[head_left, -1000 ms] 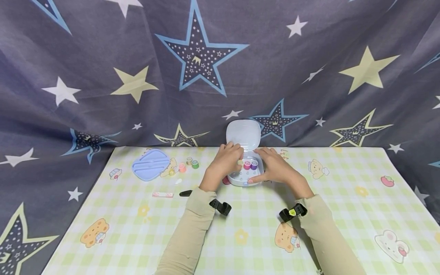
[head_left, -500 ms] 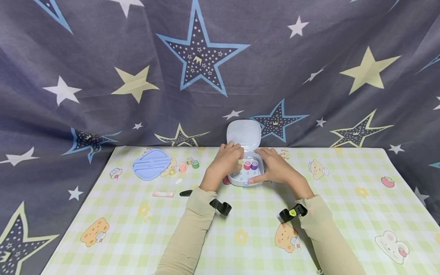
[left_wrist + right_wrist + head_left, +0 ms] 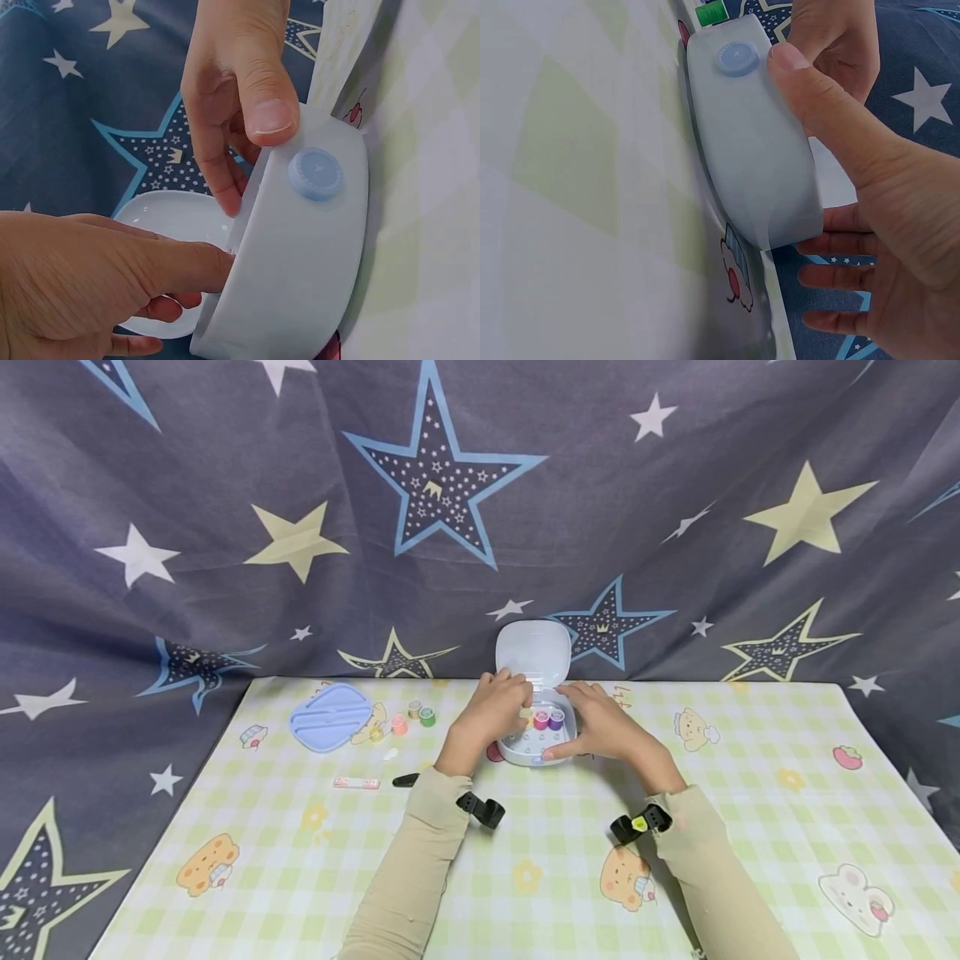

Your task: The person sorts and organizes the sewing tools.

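Note:
A white sewing box stands on the table with its lid raised against the curtain. Inside, a pink thread spool and a purple thread spool stand side by side among small pegs. My left hand reaches into the box from the left and pinches a yellow thread spool beside the pink one; its fingertips are partly hidden. With thumb on the front wall near the blue button and fingers toward the far side, my right hand holds the box.
Left of the box lie a blue divided tray, a peach spool, a green spool, a beige spool, a small white piece, a pink-and-white strip and a black-handled tool partly under the left sleeve.
Both hands stay in place at the box. The head view has shifted very slightly; nothing else visibly moves.

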The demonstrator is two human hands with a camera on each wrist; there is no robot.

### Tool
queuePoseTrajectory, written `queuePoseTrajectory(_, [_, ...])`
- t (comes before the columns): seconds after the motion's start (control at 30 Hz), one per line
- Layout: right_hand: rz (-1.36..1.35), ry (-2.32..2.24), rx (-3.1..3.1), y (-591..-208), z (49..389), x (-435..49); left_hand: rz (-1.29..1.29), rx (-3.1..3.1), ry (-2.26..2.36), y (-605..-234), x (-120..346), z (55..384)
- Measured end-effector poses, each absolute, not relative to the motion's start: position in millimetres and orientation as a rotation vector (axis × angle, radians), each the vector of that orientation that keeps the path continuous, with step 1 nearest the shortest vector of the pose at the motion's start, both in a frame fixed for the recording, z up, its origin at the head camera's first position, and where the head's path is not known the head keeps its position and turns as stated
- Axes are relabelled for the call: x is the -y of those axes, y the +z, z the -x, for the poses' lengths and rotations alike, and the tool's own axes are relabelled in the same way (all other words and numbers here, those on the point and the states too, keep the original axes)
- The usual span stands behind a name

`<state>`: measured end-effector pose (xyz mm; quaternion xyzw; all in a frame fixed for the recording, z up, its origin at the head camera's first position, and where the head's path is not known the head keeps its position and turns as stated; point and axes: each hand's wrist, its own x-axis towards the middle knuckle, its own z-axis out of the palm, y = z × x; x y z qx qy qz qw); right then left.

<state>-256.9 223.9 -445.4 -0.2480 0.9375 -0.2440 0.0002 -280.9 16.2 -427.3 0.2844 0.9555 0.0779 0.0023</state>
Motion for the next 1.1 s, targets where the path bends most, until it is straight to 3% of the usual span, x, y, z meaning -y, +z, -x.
queuePoseTrajectory(1.1, [0.769,-0.776,-2.936,-443.3,255.8,-223.7,-0.82,-3.032,0.143,-428.7,-20.4,280.9])
